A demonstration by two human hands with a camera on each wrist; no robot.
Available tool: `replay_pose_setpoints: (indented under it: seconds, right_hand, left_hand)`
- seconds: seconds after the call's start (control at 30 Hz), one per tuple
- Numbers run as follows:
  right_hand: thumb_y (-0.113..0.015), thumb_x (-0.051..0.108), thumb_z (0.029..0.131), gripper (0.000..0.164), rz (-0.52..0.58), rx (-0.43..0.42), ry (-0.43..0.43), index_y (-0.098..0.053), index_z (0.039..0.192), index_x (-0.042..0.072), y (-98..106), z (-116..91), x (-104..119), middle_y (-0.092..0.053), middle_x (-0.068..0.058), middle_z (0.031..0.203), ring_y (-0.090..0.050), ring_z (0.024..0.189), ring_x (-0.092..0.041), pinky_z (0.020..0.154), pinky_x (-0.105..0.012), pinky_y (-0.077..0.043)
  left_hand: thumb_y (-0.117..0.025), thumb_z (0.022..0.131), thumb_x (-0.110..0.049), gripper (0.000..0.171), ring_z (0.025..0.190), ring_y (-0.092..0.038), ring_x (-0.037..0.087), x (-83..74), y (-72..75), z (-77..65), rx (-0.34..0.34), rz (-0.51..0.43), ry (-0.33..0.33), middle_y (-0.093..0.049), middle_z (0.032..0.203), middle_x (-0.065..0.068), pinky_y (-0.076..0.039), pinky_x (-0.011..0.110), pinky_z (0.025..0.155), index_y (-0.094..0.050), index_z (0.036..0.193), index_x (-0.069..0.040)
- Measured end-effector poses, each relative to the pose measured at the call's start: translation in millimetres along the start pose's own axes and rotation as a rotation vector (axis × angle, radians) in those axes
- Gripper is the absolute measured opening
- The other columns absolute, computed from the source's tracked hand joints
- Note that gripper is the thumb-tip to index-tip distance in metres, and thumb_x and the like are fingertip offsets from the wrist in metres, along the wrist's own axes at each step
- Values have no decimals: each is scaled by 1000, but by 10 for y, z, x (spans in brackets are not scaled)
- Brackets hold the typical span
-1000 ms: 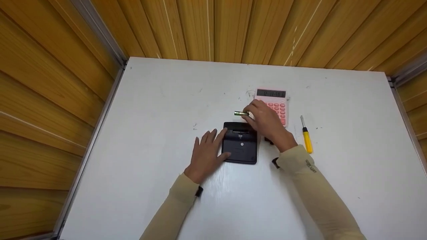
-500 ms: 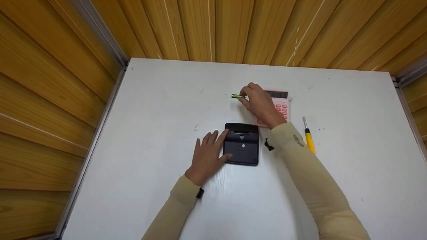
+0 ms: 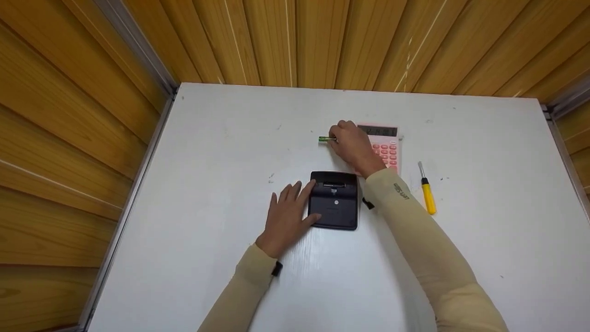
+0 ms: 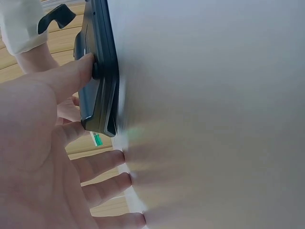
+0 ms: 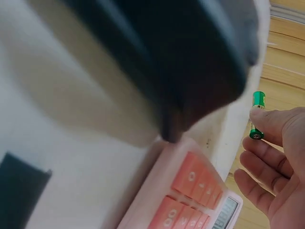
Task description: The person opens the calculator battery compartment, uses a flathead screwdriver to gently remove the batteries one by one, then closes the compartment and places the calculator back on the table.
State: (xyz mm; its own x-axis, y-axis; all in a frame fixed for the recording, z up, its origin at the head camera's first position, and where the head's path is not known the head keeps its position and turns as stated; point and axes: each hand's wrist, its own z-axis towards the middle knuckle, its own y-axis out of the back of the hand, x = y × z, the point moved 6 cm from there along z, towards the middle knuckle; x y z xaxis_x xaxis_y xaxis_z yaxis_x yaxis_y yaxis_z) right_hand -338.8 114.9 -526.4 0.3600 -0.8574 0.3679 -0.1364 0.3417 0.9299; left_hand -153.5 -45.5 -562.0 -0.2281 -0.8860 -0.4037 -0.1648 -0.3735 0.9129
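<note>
A dark calculator [image 3: 333, 212] lies back side up on the white table, with a narrow slot showing near its far end. My left hand [image 3: 286, 226] rests along its left side; the thumb and index finger touch the casing, and the other fingertips press the tabletop in the left wrist view. Beyond the calculator, my right hand [image 3: 352, 145] pinches a green battery [image 5: 257, 114] between thumb and index finger. One end of the battery points left, above the table. Partly behind the right hand and forearm lies a pink calculator [image 3: 386, 150], its display lit with digits.
A screwdriver [image 3: 427, 193] with a yellow handle lies to the right. In the right wrist view a dark flat piece [image 5: 21, 191] sits at the lower left; its kind is unclear. Wooden panels [image 3: 313, 41] wall the table [image 3: 207, 161] at the back and sides.
My right hand has carried the battery away from the dark calculator, farther back on the table, then drawn slightly nearer again. The left hand stays in place.
</note>
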Motion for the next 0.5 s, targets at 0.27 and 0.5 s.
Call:
replay_pose_setpoints:
  seconds: [0.27,0.5]
  right_hand:
    - [-68,15,105,20,-164,-27,75,-76,116,0,-70,-2,69,-69,-18,113,-61,108,-36,96,-51,-51]
    - [-64,14,106,22,-302,-8,105,-75,117,-2,-112,-1,101,-69,-21,111,-60,106,-37,91,-52,-51]
  left_hand:
    - [-71,100,-52,86,153,-35,37,-2,2,-8,-5,0,-5,-41,165,15,-27,68,119,-28,170,-29]
    - [-72,100,-50,86,153,-36,37,5,2,-13,-10,-8,-9,-42,165,16,-27,68,119,-28,170,-28]
